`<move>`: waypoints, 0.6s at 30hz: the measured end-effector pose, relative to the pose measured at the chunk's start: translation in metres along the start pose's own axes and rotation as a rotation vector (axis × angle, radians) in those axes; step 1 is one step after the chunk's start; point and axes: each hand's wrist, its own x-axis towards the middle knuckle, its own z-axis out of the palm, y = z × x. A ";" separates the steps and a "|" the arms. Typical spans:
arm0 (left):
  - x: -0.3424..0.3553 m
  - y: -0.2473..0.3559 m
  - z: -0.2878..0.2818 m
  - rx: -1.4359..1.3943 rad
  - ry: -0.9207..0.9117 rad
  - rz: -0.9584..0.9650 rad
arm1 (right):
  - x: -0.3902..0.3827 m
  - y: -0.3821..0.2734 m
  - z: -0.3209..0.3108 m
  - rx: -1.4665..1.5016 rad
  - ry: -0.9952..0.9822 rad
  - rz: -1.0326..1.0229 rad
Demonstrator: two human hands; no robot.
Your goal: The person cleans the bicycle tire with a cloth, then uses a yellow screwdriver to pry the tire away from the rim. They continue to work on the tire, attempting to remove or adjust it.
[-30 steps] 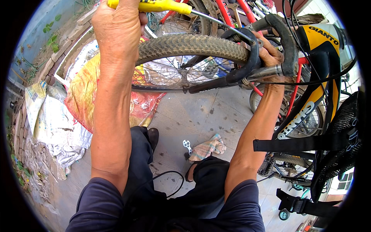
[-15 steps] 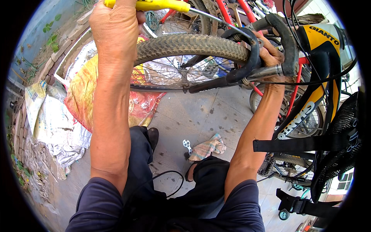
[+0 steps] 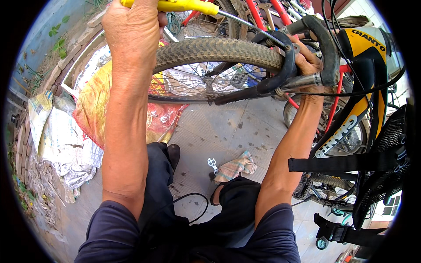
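At the upper left my left hand (image 3: 131, 26) is closed round the yellow handle of a screwdriver (image 3: 188, 6). Its metal shaft slants down to the right, and the tip meets the black arch of a bicycle's suspension fork (image 3: 289, 57). My right hand (image 3: 309, 63) grips that fork from behind, close to the arch; part of the palm is hidden by the fork tubes. Between the fork legs sits a wheel with a knobbly, dusty tyre (image 3: 219, 50). The black and yellow bicycle frame (image 3: 372, 52) rises at the right.
A multi-hole flat spanner (image 3: 212, 165) and a checked cloth (image 3: 237, 167) lie on the paved ground by my feet. Sacks (image 3: 66, 144) are heaped at the left by a brick edging. Other bicycles stand behind, and a black strap (image 3: 337, 164) hangs at the right.
My left hand and the screwdriver have shifted very slightly to the right. The right hand keeps its hold on the fork.
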 end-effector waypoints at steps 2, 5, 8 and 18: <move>0.000 -0.001 0.001 0.002 0.018 0.004 | 0.001 0.000 0.001 -0.008 -0.009 -0.010; -0.004 0.007 0.006 0.021 0.006 0.050 | -0.002 -0.003 0.004 0.007 -0.004 -0.009; -0.005 0.008 0.006 0.016 -0.005 0.050 | -0.001 -0.002 0.002 0.003 -0.007 0.002; -0.003 0.006 0.007 -0.042 0.010 0.085 | -0.001 -0.001 0.002 -0.023 0.013 -0.023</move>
